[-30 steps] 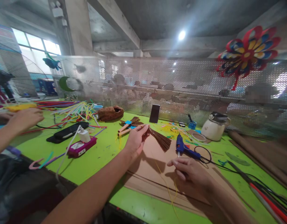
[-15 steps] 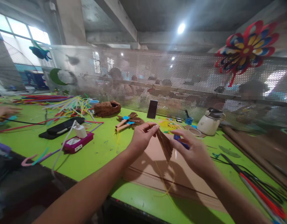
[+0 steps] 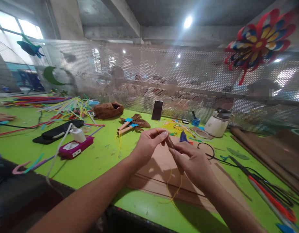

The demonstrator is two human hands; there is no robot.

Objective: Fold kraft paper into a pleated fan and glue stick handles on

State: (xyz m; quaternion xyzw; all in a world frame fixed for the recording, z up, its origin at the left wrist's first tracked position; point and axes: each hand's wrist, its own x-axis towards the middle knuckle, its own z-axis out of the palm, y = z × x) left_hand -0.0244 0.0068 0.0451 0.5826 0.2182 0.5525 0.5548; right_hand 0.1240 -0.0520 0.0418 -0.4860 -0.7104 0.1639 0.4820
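My left hand [image 3: 149, 145] pinches the top of a brown pleated paper fan [image 3: 170, 142], held above the brown cardboard sheet [image 3: 161, 174]. My right hand [image 3: 191, 161] is closed around the fan's folds just below, squeezing them together so most of it is hidden. A thin yellow string [image 3: 175, 189] hangs from the hands down to the cardboard. The blue glue gun [image 3: 183, 136] lies just behind my hands.
On the green table [image 3: 103, 155] lie a pink power strip with charger [image 3: 74, 147], a black case [image 3: 58, 132], coloured strips [image 3: 66, 108], finished brown paper figures [image 3: 132, 123], an upright phone [image 3: 157, 110], a white pot [image 3: 217, 122], cables [image 3: 258, 181] and cardboard rolls [image 3: 268, 155]. A perforated metal screen [image 3: 164, 77] backs it.
My right hand rose from the cardboard and closed around the fan, gathering its spread folds. My left hand lifted the fan off the table. The view shifted left.
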